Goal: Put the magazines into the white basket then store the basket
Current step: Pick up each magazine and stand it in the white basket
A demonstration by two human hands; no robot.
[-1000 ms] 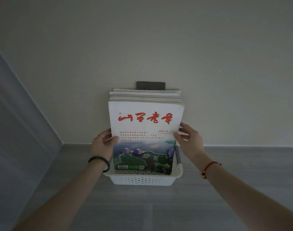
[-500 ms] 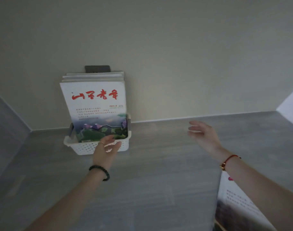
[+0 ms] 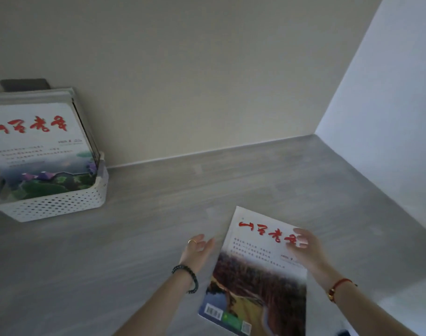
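The white perforated basket (image 3: 61, 204) stands at the far left against the wall, with several magazines (image 3: 37, 146) upright in it, a red-titled cover facing me. One more magazine (image 3: 255, 275) with red title and an autumn landscape lies flat on the grey surface at the lower right. My right hand (image 3: 304, 248) rests on its upper right part, fingers laid on the cover. My left hand (image 3: 198, 248) hovers open just left of that magazine's edge, apart from it.
The grey wood-grain surface (image 3: 134, 251) runs to a beige back wall (image 3: 207, 69) and a white side wall (image 3: 389, 117) on the right. A dark plate (image 3: 25, 83) sits on the wall behind the basket.
Both hands left the basket and its magazines. The view swung right, and both hands came down to the flat magazine, the right one landing on its cover.
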